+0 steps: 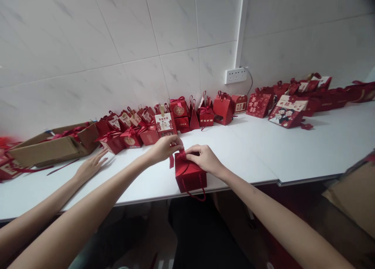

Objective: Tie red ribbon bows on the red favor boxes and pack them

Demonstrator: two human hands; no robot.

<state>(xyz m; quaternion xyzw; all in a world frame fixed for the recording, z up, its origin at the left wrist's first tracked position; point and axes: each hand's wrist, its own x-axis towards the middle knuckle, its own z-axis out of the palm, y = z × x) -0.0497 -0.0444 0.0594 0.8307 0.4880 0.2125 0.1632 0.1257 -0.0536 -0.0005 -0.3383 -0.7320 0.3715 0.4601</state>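
A red gift box (191, 177) with a corded handle stands upright at the table's front edge, its cord hanging over that edge. On its top is a red ribbon (182, 155), gathered between my two hands. My left hand (165, 147) pinches the ribbon from the left, fingers closed. From the right, my right hand (203, 157) pinches it close to the box top, thumb and fingers together. One ribbon tail hangs down the box's left side. The exact shape of the knot is partly hidden by my fingers.
Another person's hand (91, 167) rests on the white table (243, 155) at left. Behind it is a cardboard box (43, 149) with ribbons. Several red gift boxes (131, 138) line the wall, with more (287, 110) at right. A power strip (235, 76) is on the wall.
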